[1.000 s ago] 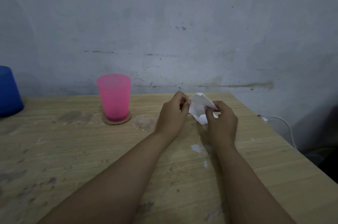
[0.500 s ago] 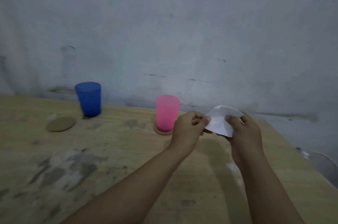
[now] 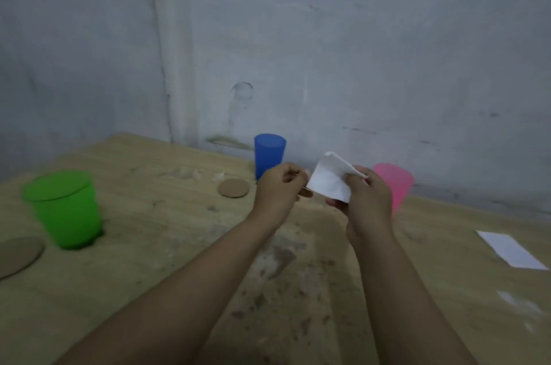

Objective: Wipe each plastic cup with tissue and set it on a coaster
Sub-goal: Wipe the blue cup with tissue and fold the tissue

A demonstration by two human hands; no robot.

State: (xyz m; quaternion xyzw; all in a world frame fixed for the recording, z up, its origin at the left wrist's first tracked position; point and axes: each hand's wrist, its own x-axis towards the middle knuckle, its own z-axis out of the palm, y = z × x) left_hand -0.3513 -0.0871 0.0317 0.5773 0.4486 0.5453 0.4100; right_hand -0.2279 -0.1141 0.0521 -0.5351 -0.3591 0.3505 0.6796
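Both my hands hold a white tissue up over the middle of the wooden table. My left hand pinches its left edge, and my right hand grips its right side. Behind my left hand a blue cup stands by the wall, with a bare round coaster just left of it. A pink cup is partly hidden behind my right hand; its base is out of sight. At the left a green cup stands on the table beside another bare coaster.
A white sheet lies flat on the table at the right. A grey wall closes off the far side, with a corner at the back left. The tabletop is stained and scuffed in the middle.
The view has swung left, bringing the green cup, a second coaster and the white sheet into sight. My hands stay together on the tissue, raised a little higher.
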